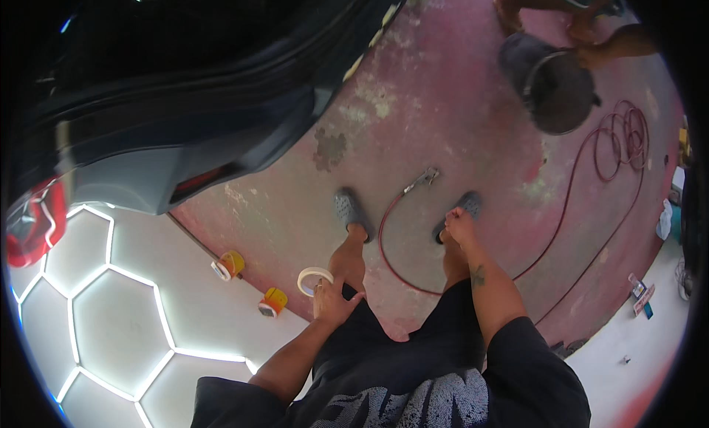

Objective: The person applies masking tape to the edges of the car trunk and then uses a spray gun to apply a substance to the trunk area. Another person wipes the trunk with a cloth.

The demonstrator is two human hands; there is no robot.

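A roll of cream masking tape point(303, 284) hangs on the fingers of my left hand point(334, 304), which is beside my left thigh. My right hand point(459, 227) is out in front of my right leg, over the right shoe. Its fingers are bent together in a pinch; whether something small is between them cannot be seen. On the floor between my feet lies the metal end fitting point(424, 178) of a dark red hose point(382, 243). Neither hand touches it.
A dark car point(244, 96) with a red tail light point(35, 221) fills the upper left. Another person's hand point(591, 55) is at a black bucket point(550, 88), upper right. The hose coils point(628, 136) at right. Two yellow-orange containers point(232, 263) are by the lit wall.
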